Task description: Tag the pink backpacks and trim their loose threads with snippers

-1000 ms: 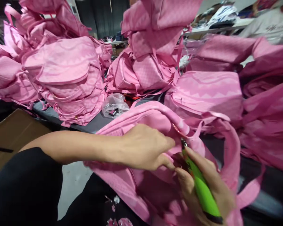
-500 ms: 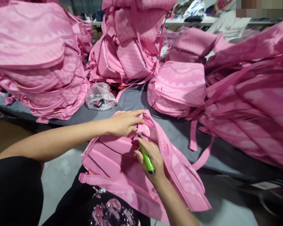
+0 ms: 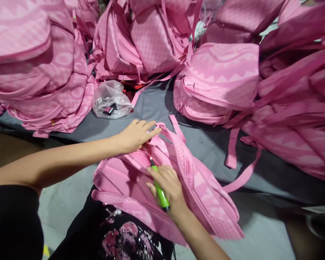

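Observation:
A pink backpack [image 3: 206, 191] lies tilted across my lap and the table's near edge, its dotted back panel and straps facing me. My right hand [image 3: 169, 186] is closed around a green marker [image 3: 161, 195] with a black end. Its pale tip points up toward the inside of the backpack's top, seemingly just short of the fabric. At the backpack's top edge rests my left hand [image 3: 137, 135], fingers spread, touching the cloth near the top loop. Its palm and the cloth under it are hidden.
A grey-covered table [image 3: 203, 151] runs across in front. On it stand a stack of pink backpacks [image 3: 51, 72] at left, more backpacks [image 3: 154, 43] behind, a small backpack [image 3: 216, 83], and a heap [image 3: 295, 119] at right. A clear plastic bag [image 3: 111, 101] holds small dark pieces.
The camera has tipped downward and closer. Both hands have shifted slightly left in view. The marker's tip now shows clear of the cloth, and my left fingers have lifted off the top loop somewhat.

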A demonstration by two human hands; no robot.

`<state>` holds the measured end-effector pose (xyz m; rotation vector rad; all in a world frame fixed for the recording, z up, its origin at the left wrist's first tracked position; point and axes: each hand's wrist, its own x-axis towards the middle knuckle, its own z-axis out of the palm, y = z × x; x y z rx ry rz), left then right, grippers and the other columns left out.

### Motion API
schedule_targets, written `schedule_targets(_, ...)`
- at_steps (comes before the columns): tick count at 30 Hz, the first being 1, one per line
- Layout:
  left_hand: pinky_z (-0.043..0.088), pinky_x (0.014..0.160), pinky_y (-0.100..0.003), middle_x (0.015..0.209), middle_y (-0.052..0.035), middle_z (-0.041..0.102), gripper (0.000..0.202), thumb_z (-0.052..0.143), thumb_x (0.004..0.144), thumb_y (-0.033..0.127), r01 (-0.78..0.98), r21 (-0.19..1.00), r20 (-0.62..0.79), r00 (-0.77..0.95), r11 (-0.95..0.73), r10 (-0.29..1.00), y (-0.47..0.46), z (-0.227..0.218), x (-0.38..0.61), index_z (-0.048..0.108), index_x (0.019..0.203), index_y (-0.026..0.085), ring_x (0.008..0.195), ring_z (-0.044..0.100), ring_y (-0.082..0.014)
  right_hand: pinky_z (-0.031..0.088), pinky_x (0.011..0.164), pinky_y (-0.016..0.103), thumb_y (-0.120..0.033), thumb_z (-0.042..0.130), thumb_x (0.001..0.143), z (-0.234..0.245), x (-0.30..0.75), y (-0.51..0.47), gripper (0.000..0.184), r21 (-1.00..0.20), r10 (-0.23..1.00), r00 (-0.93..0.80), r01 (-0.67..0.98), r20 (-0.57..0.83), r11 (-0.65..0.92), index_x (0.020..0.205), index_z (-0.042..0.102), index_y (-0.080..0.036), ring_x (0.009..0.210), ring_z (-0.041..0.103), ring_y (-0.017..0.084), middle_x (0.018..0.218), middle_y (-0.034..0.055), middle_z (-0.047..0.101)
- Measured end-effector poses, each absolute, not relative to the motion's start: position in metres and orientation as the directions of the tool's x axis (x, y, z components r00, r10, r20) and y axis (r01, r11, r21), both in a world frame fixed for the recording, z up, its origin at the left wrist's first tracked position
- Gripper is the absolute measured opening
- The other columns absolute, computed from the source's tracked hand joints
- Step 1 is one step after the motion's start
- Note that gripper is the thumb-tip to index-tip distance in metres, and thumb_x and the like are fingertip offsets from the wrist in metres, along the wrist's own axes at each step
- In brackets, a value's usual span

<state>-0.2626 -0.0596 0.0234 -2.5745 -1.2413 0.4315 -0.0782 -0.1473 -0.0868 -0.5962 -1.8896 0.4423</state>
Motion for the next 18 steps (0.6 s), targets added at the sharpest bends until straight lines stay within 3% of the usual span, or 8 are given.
schedule_targets(4, 0.017, 0.111, -0.069, 0.162, -0.0234, 0.018, 0.124, 0.084, 0.063, 0.053, 0.690, -0.375, -0.135, 0.620, -0.619, 0.773, -0.066, 0.019, -0.256, 0.010, 0.157, 0.022, 0.147, 0.018, -0.0424, 0.057, 0.085, 0.040, -0.025, 0.059, 0.094, -0.097, -0.068, -0.133, 0.044, -0.758, 0.762, -0.315, 0.163, 0.566, 0.631, 0.137, 0.049, -0.024, 0.096, 0.068, 0.023, 0.104, 0.0091, 0.071)
schedule_targets(7, 0.011, 0.109, -0.075, 0.165, -0.0196, 0.006, 0.129, 0.086, 0.059, 0.052, 0.677, -0.402, -0.155, 0.613, -0.617, 0.774, -0.067, 0.012, -0.251, 0.008, 0.158, 0.024, 0.150, 0.007, -0.0433, 0.058, 0.083, 0.041, -0.027, 0.060, 0.092, -0.103, -0.070, -0.129, 0.040, -0.850, 0.848, -0.264, 0.148, 0.459, 0.506, 0.130, 0.048, -0.023, 0.093, 0.071, 0.023, 0.103, 0.0090, 0.071)
schedule_targets(9, 0.013, 0.109, -0.075, 0.165, -0.0188, 0.007, 0.119, 0.082, 0.067, 0.046, 0.674, -0.414, -0.169, 0.603, -0.612, 0.779, -0.067, 0.008, -0.248, 0.009, 0.158, 0.024, 0.149, 0.009, -0.0428, 0.058, 0.079, 0.040, -0.026, 0.062, 0.091, -0.103, -0.071, -0.127, 0.031, -0.834, 0.843, -0.246, 0.173, 0.478, 0.524, 0.120, 0.053, -0.022, 0.088, 0.071, 0.023, 0.099, 0.0081, 0.072)
schedule_targets(12, 0.027, 0.108, -0.065, 0.164, -0.0221, 0.012, 0.099, 0.069, 0.081, 0.033, 0.684, -0.415, -0.161, 0.593, -0.600, 0.789, -0.069, 0.006, -0.245, 0.010, 0.158, 0.017, 0.142, 0.029, -0.0413, 0.057, 0.075, 0.037, -0.026, 0.062, 0.091, -0.095, -0.067, -0.120, 0.022, -0.750, 0.780, -0.334, 0.246, 0.529, 0.614, 0.113, 0.060, -0.022, 0.081, 0.070, 0.022, 0.094, 0.0071, 0.072)
schedule_targets(15, 0.041, 0.095, -0.051, 0.163, -0.0236, 0.011, 0.085, 0.059, 0.085, 0.025, 0.702, -0.400, -0.150, 0.584, -0.589, 0.798, -0.071, 0.006, -0.244, 0.016, 0.156, 0.010, 0.128, 0.045, -0.0379, 0.055, 0.079, 0.041, -0.036, 0.059, 0.094, -0.085, -0.056, -0.112, 0.028, -0.704, 0.713, -0.486, 0.245, 0.506, 0.666, 0.117, 0.062, -0.021, 0.085, 0.069, 0.023, 0.097, 0.0076, 0.073)
schedule_targets(18, 0.042, 0.088, -0.047, 0.164, -0.0217, 0.013, 0.083, 0.058, 0.084, 0.023, 0.700, -0.394, -0.147, 0.592, -0.596, 0.792, -0.070, 0.005, -0.245, 0.019, 0.156, 0.009, 0.126, 0.044, -0.0376, 0.053, 0.086, 0.043, -0.044, 0.054, 0.096, -0.078, -0.050, -0.107, 0.034, -0.743, 0.730, -0.517, 0.240, 0.447, 0.625, 0.120, 0.063, -0.022, 0.099, 0.067, 0.025, 0.109, 0.0086, 0.071)
